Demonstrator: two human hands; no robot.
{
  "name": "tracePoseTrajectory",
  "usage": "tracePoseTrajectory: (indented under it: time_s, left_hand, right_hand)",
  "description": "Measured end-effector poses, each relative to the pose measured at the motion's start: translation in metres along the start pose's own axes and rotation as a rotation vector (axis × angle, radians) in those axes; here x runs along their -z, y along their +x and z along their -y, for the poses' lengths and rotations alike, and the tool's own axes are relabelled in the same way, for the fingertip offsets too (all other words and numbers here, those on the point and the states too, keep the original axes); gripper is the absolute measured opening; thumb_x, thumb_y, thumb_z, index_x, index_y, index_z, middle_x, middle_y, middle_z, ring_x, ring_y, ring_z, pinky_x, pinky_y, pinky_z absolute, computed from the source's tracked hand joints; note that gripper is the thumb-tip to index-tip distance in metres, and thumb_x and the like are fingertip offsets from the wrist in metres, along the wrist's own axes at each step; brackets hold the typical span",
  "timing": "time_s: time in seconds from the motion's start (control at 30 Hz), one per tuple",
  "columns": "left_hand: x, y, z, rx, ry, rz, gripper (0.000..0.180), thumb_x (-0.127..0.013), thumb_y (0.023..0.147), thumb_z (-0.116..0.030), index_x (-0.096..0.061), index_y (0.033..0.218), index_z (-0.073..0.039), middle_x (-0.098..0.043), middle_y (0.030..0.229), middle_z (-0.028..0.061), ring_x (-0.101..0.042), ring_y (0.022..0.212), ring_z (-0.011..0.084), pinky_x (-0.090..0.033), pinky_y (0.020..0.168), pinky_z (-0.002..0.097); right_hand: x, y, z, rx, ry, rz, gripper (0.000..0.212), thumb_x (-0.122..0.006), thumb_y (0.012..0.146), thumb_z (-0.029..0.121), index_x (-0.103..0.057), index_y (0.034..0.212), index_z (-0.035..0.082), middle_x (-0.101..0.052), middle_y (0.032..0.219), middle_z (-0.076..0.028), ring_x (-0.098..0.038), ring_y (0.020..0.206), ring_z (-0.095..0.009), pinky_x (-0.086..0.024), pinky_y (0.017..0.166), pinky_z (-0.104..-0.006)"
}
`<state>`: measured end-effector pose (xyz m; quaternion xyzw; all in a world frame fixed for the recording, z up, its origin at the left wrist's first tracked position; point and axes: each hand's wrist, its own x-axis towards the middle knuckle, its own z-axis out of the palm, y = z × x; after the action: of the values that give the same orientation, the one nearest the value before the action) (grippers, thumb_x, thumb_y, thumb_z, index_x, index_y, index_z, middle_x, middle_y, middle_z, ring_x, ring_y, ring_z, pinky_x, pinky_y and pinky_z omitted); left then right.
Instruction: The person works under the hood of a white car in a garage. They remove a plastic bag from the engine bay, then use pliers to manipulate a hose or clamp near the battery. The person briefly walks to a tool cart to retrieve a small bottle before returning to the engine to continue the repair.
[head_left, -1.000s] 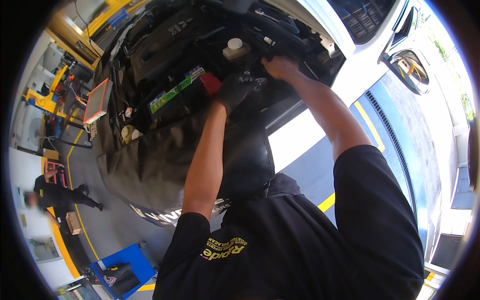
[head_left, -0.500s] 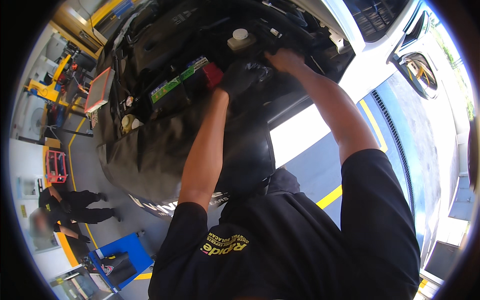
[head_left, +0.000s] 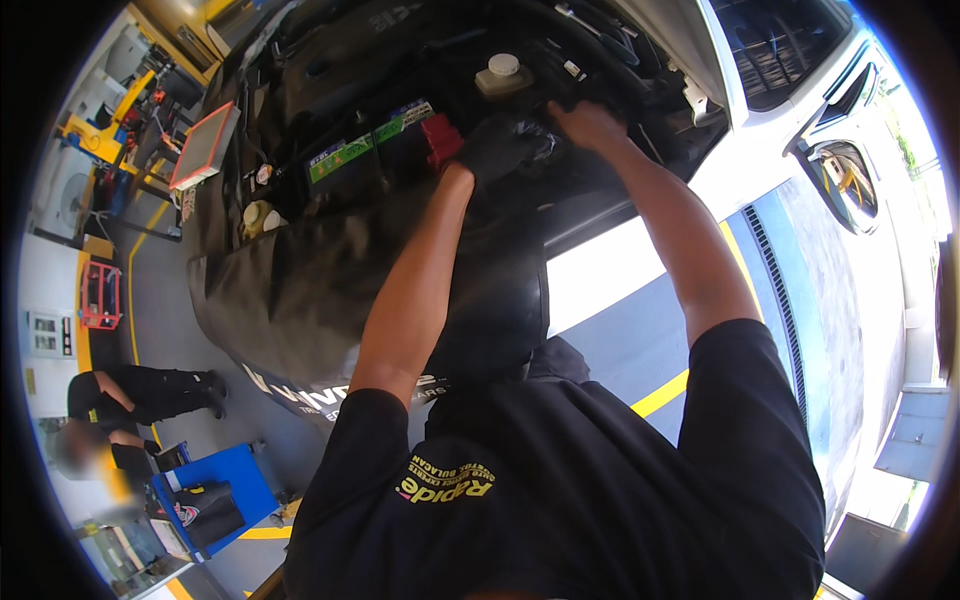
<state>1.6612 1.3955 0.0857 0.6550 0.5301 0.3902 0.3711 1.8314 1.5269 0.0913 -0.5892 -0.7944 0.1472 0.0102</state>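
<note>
My left hand (head_left: pixel 497 150), in a black glove, reaches into the open engine bay just right of the battery's red terminal cover (head_left: pixel 441 140). Its dark fingers curl at a small shiny, clear-looking piece (head_left: pixel 541 142), whose kind I cannot make out. Close by on the right, my bare right hand (head_left: pixel 592 127) is closed, fingers bent down and thumb side toward the left hand. Whatever its fingertips hold is hidden. The battery (head_left: pixel 345 160), with a green label, lies left of both hands. Beyond them stands a reservoir (head_left: pixel 503 75) with a white cap.
A black fender cover (head_left: pixel 300 300) drapes over the car's front. An air filter (head_left: pixel 204 147) with an orange rim leans at the left. The white car's side mirror (head_left: pixel 845 180) juts out at right. Another person (head_left: pixel 130 400) stands at far left by a blue cart (head_left: pixel 235 490).
The view has shifted, so the engine bay sits slightly farther right. Both hands remain close together beside the battery. The person at far left has bent toward the blue cart.
</note>
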Motion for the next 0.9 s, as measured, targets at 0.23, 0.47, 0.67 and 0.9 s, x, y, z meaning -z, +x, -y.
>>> tracePoseTrajectory:
  time_s: [0.23, 0.47, 0.67, 0.9]
  left_hand:
    - [0.001, -0.004, 0.0, -0.005, -0.1, -0.015, 0.025, -0.068, 0.098, -0.018, -0.075, 0.114, -0.001, -0.077, 0.095, 0.0056, -0.067, 0.087, 0.0085, -0.053, 0.08, 0.0286]
    - [-0.001, -0.006, -0.009, 0.05, -0.04, -0.005, 0.026, -0.067, 0.098, -0.019, -0.075, 0.116, -0.001, -0.077, 0.097, 0.0052, -0.067, 0.089, 0.0086, -0.053, 0.081, 0.0287]
    - [-0.004, -0.007, -0.008, 0.073, -0.133, -0.01, 0.027, -0.066, 0.098, -0.018, -0.075, 0.117, -0.001, -0.077, 0.099, 0.005, -0.068, 0.092, 0.0088, -0.053, 0.083, 0.0284]
    - [-0.001, -0.006, -0.014, 0.09, -0.092, -0.007, 0.027, -0.067, 0.098, -0.018, -0.075, 0.117, 0.0, -0.077, 0.101, 0.0048, -0.068, 0.092, 0.0088, -0.054, 0.083, 0.028]
  right_hand:
    - [0.005, -0.007, 0.01, 0.001, -0.007, 0.009, 0.077, -0.039, 0.1, 0.069, -0.07, 0.129, 0.005, -0.068, 0.132, -0.021, -0.063, 0.126, -0.039, -0.049, 0.106, -0.0506]
    - [0.005, -0.005, 0.005, -0.017, 0.018, 0.022, 0.077, -0.035, 0.102, 0.067, -0.071, 0.128, 0.004, -0.068, 0.13, -0.022, -0.063, 0.126, -0.039, -0.048, 0.106, -0.0506]
    - [0.001, -0.004, 0.003, 0.024, 0.03, 0.027, 0.073, -0.037, 0.102, 0.064, -0.071, 0.127, 0.004, -0.069, 0.129, -0.021, -0.063, 0.126, -0.038, -0.048, 0.106, -0.0503]
    - [0.009, -0.013, 0.014, -0.01, 0.004, -0.011, 0.074, -0.034, 0.104, 0.063, -0.072, 0.123, 0.003, -0.072, 0.123, -0.021, -0.065, 0.124, -0.038, -0.049, 0.104, -0.0498]
